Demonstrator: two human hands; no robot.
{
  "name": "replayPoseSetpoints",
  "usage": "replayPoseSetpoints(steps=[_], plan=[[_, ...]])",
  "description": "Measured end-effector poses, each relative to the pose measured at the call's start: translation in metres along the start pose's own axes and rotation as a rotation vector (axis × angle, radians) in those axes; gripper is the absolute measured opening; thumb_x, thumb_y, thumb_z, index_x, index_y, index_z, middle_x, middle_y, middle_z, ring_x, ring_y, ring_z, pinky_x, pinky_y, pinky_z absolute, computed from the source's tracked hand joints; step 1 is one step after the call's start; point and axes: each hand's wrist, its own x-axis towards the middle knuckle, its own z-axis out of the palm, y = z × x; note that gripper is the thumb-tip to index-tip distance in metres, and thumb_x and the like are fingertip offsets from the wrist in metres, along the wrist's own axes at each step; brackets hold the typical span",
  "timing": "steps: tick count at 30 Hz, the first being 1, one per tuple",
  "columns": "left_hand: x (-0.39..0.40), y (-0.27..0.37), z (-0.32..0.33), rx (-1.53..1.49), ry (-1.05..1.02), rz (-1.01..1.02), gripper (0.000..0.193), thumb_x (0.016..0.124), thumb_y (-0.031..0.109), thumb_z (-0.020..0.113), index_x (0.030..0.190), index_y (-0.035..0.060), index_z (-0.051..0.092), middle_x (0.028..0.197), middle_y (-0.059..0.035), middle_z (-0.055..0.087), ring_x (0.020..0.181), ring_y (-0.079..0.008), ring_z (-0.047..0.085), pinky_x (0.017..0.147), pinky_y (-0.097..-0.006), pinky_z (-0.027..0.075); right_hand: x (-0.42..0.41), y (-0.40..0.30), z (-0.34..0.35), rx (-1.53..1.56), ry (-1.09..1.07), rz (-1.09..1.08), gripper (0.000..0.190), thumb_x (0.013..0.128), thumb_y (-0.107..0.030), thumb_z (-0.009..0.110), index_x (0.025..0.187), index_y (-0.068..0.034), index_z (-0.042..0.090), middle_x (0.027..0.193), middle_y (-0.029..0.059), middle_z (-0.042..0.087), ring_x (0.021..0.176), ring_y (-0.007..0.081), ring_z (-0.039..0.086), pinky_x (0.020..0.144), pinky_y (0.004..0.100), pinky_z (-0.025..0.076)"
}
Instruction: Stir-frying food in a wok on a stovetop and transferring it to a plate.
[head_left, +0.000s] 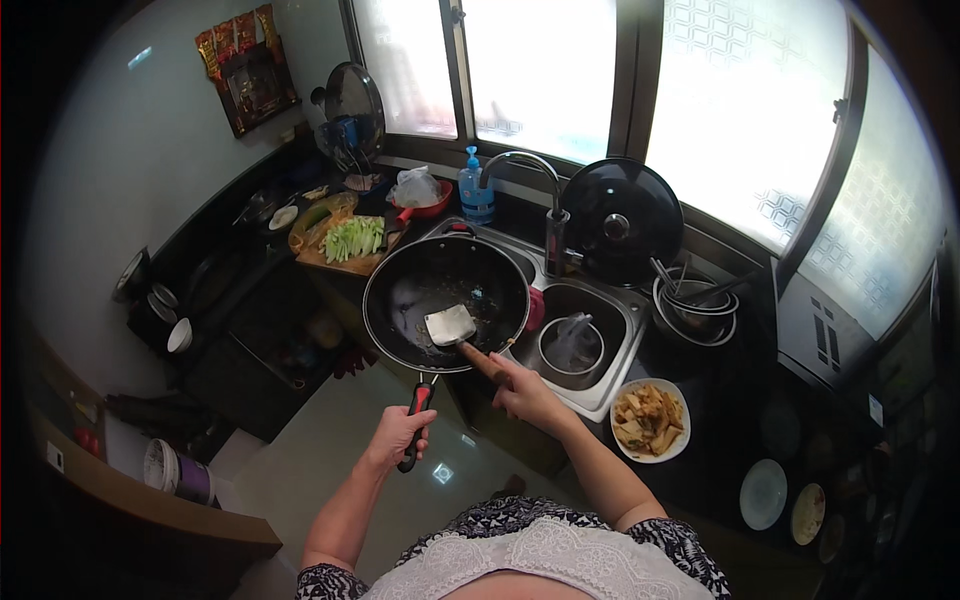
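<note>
My left hand grips the black-and-red handle of a dark wok, which is over the left part of the sink. The wok's inside is wet, with small food scraps stuck to it. In my right hand is a metal spatula with a wooden handle; its blade is inside the wok, and I cannot tell whether it touches the bottom. Just right of my right hand, a white square bowl of cooked, sliced food sits on the black counter.
A steel sink holds a pot with a clear plastic bag. Behind are the faucet, a blue soap bottle and a large lid. Nested bowls stand at right. Sliced green vegetables lie on a cutting board at left.
</note>
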Motion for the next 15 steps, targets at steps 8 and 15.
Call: replayPoseSetpoints(steps=[8, 15], plan=[[0.068, 0.036, -0.067, 0.132, 0.014, -0.098, 0.026, 0.084, 0.023, 0.069, 0.074, 0.0056, 0.053, 0.059, -0.0027, 0.055, 0.042, -0.0095, 0.051, 0.033, -0.0253, 0.041, 0.114, 0.09, -0.076, -0.459, 0.773, 0.05, 0.03, 0.077, -0.009, 0.055, 0.104, -0.001, 0.064, 0.096, 0.0203, 0.063, 0.091, 0.0358, 0.061, 0.082, 0.0424, 0.048], [0.128, 0.082, -0.108, 0.239, -0.077, -0.217, 0.027, 0.085, 0.025, 0.069, 0.077, 0.0054, 0.053, 0.059, -0.0022, 0.056, 0.042, -0.0086, 0.051, 0.033, -0.0251, 0.041, 0.205, 0.146, -0.147, -1.007, 0.748, 0.09, 0.048, 0.074, -0.008, 0.054, 0.121, 0.006, 0.049, 0.126, 0.0233, 0.046, 0.114, 0.0407, 0.043, 0.099, 0.046, 0.039]])
